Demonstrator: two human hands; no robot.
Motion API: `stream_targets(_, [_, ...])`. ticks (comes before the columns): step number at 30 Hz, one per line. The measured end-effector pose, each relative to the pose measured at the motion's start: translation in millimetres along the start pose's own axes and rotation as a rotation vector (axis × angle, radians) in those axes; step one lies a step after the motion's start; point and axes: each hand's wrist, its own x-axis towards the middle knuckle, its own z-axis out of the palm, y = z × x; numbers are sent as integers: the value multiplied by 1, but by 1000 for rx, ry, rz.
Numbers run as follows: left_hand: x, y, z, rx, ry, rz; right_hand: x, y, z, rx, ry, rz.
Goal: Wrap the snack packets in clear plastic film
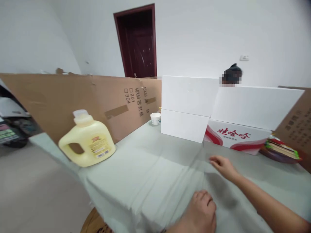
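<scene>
My left hand [201,208] is at the near edge of the table, on the pale green tablecloth [145,171]. Its fingers are curled in together, back of the hand up, and no object shows in them. Farther forward and to the right, my right hand [224,167] is just above or on the cloth, its fingers loosely bent and somewhat apart, with nothing seen in them. The nearest thing beyond it is a white carton with red print [233,137]. Beside that carton, to its left, stand plain white boxes or panels [184,124].
A pale yellow jug [88,142] stands at the table's left side before a brown cardboard wall [116,106]. A small white paper cup [155,118] is farther back. At right lies a dark bowl [279,155] with packaged items. A person's head [232,75] shows behind the white panels.
</scene>
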Motion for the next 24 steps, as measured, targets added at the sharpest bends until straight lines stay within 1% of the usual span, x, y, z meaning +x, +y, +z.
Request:
stream_targets(2, [-8, 0, -7, -79, 62, -47, 6, -50, 51, 80, -99, -104])
stream_targets(4, [-17, -5, -28, -112, 168, -113, 11, -86, 94, 158, -122, -107])
stream_targets(6, [-24, -19, -64, -133, 279, -125, 12, -107, 125, 174, -104, -87])
stream_targets(7, [-25, -30, -85, -110, 335, -157, 10, -112, 136, 161, -97, -94])
stream_targets(8, [-23, -45, -108, -71, 365, -189, 8, -114, 143, 133, -84, -128])
stream_targets(10, [-8, -84, -152, 72, 374, -225, 3, -115, 151, 68, -80, -232])
stream_targets(11, [4, -108, -172, 164, 358, -246, 0, -114, 152, 46, -84, -274])
stream_targets(12, [20, -134, -190, 262, 319, -302, -1, -113, 151, 34, -94, -297])
stream_targets(14, [57, -188, -220, 469, 194, -452, -2, -112, 149, 40, -127, -288])
stream_targets(16, [98, -240, -242, 523, 192, -530, -1, -111, 148, 58, -155, -259])
stream_targets(18, [135, -283, -256, 561, 192, -590, 0, -108, 149, 86, -186, -247])
stream_targets(20, [165, -317, -263, 592, 174, -638, 1, -103, 150, 119, -211, -245])
stream_targets(22, [185, -343, -264, 613, 127, -668, 1, -97, 152, 147, -237, -261])
stream_targets(24, [198, -360, -262, 627, 61, -688, 1, -92, 153, 163, -267, -271])
